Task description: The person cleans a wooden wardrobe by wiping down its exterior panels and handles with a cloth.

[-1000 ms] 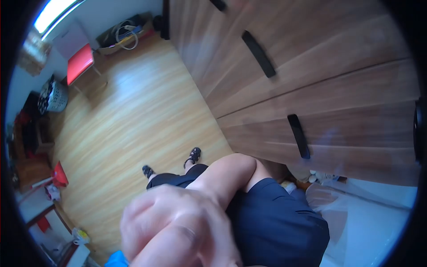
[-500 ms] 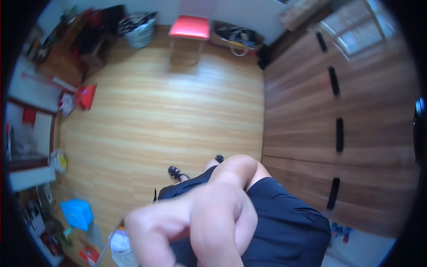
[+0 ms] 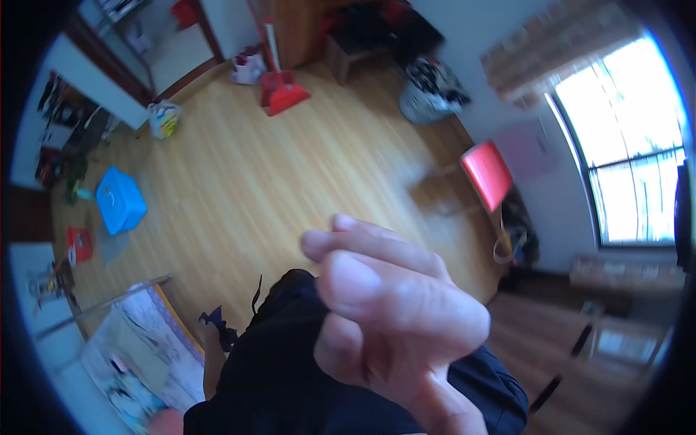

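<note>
My right hand [image 3: 399,304] is close to the camera, reaching in from the bottom right. Its fingers are loosely bent and point left, with gaps between some of them, and nothing shows in its grasp. Below it are dark shorts [image 3: 312,377] on my lap. My left hand does not show clearly. A blurred reddish round shape [image 3: 165,422] is at the lower left edge, and I cannot make out what it is.
A bed [image 3: 163,341] with a patterned cover is at left. Beyond it stand a blue bin [image 3: 121,201] and a red dustpan [image 3: 284,93]. A laundry basket [image 3: 424,101], a red-seated chair [image 3: 487,175] and a window [image 3: 631,152] line the far right. Wooden cabinets [image 3: 540,341] are at lower right.
The view has swung left, so the bed comes in and the cabinets slide to the lower right corner. My crossed arms have parted, and the right hand has risen towards the camera.
</note>
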Tool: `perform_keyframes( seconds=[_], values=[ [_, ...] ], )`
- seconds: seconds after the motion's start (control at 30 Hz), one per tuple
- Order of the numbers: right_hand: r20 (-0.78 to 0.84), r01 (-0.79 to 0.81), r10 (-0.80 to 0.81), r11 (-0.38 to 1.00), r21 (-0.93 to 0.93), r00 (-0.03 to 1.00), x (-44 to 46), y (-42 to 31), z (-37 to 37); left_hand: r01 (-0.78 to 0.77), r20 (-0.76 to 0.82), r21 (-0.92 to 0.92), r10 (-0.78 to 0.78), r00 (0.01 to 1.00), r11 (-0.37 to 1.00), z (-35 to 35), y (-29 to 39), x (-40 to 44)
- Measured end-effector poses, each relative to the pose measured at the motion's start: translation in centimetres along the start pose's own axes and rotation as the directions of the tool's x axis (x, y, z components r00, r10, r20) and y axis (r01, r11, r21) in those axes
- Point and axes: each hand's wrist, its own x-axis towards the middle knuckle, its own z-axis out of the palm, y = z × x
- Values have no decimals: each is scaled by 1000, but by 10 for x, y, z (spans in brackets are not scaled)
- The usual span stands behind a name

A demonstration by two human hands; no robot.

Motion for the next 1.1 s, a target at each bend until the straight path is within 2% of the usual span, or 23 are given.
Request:
perform_keyframes(
  seconds=[0.03, 0.13, 0.2, 0.23, 0.27, 0.33, 0.37, 0.4, 0.47, 0.53, 0.63, 0.7, 0.73, 0.9, 1.0, 1.07, 1.1],
  values=[
    [10, 26, -26, 1000, -6, 1000, 14, 25, 3, 48, 1, -19, -47, 999, 999, 4, 11, -14],
    [29, -122, 120, 987, 105, 992, 52, 78, 25, 184, 16, -55, -183, 983, 981, 18, 25, -54],
    [236, -148, 104, 973, 178, 966, 87, 115, 52, 290, 21, -86, -289, 957, 953, 26, 37, -76],
    [407, -101, 6, 972, 212, 914, 109, 145, 57, 349, 13, -99, -350, 937, 932, 35, 42, -87],
    [457, -266, 50, 867, 421, 888, 122, 166, 81, 399, 5, -109, -400, 916, 911, 39, 52, -88],
    [550, -549, 138, 437, 713, 824, 148, 208, 130, 486, -1, -124, -490, 872, 865, 41, 73, -89],
    [613, -629, 275, -35, 776, 741, 152, 214, 148, 514, 20, -134, -516, 856, 847, 41, 87, -83],
    [686, -640, 254, -248, 727, 682, 161, 228, 166, 540, 38, -144, -541, 840, 829, 40, 99, -77],
    [814, -555, 204, -640, 531, 544, 177, 256, 204, 556, 77, -166, -552, 831, 814, 31, 128, -42],
    [888, -657, -10, -677, 332, 459, 200, 294, 244, 550, 104, -193, -541, 835, 812, 15, 164, 9],
    [821, -468, -75, -849, 245, 567, 227, 334, 342, 481, 127, -270, -464, 877, 834, -35, 225, 111],
    [766, -364, -53, -900, 242, 640, 236, 358, 391, 405, 104, -322, -393, 914, 856, -94, 286, 185],
    [737, -311, -41, -922, 233, 675, 241, 370, 415, 363, 42, -282, -366, 930, 888, -113, 309, 225],
    [793, -330, -107, -936, 123, 600, 291, 473, 513, 58, -149, -442, -137, 979, 895, -226, 452, 390],
    [722, -449, -295, -893, 24, 626, 303, 554, 590, 60, -116, -444, -124, 985, 894, -272, 519, 465],
    [614, -523, -410, -853, 5, 675, 311, 611, 646, 76, -142, -496, -167, 976, 865, -275, 540, 511],
    [611, -519, -421, -855, -19, 671, 323, 633, 672, 85, -151, -507, -185, 971, 858, -274, 545, 526]
  ],
)
